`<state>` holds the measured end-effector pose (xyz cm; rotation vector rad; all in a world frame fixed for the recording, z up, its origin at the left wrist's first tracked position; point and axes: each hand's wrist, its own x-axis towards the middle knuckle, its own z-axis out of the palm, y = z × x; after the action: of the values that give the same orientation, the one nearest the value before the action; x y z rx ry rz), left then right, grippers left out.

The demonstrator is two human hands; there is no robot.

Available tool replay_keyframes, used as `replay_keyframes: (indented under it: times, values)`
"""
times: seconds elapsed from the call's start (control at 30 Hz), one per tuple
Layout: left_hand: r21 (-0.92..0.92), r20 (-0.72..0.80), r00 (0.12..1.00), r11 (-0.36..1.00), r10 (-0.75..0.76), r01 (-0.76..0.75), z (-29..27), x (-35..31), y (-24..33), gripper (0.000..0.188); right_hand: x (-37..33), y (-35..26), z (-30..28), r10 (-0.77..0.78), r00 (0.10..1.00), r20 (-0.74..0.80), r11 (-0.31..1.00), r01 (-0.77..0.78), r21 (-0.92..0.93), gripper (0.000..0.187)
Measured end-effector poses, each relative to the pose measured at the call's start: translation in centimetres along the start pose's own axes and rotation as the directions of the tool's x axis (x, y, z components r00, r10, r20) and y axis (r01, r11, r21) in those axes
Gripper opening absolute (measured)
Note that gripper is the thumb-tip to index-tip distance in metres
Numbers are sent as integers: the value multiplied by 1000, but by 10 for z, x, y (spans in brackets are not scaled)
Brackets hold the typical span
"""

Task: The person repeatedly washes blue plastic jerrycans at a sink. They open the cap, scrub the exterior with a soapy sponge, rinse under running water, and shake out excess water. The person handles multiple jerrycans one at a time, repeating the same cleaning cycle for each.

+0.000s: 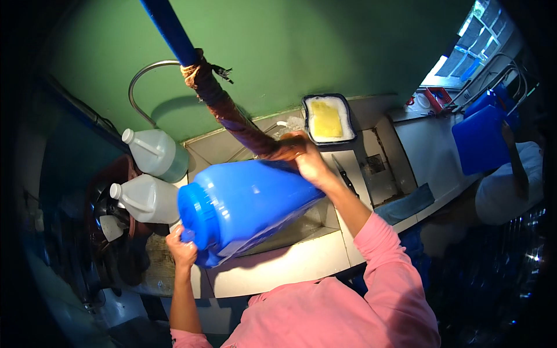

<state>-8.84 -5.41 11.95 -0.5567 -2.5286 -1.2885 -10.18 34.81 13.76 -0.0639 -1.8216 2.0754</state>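
Observation:
A large blue plastic drum (255, 194) with a wide round blue lid end is tilted on its side over the sink (325, 216). My left hand (181, 249) is closed on a grip at its lid end. At the drum's other end, my right hand (306, 158) holds it along the upper side, its fingers partly blurred. Down from above slants a blue pipe (169, 26), its lower part bound in brown wrapping (223, 107). The wrapped end reaches my right fingers, and whether they touch it is unclear.
Two whitish jugs (154, 152) stand left of the drum, by a reddish basin (116, 168). A dark-rimmed tray (304, 119) holds a yellow sponge (326, 119) in suds. A knife (346, 177) lies on the counter, near a blue-grey cloth (406, 204). Another person (505, 191) holds a blue container (478, 139).

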Motion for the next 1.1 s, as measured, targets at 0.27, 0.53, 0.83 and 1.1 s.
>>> replay_keyframes:
  times: [0.27,0.53,0.83,1.1]
  values:
    - [322,150,959,929,-241,183,98,14,4,28,-38,-17,114,-365,928,71,872,368,-322,32]
    - [503,458,848,865,-266,0,167,40,-15,23,-50,17,92,214,945,247,557,90,-826,47]
    - [427,475,878,890,-68,-161,161,39,-10,16,-26,114,63,127,992,-16,561,-85,-823,53]
    - [468,538,838,859,-90,-208,171,45,-21,23,9,56,82,605,765,221,187,133,-973,54]
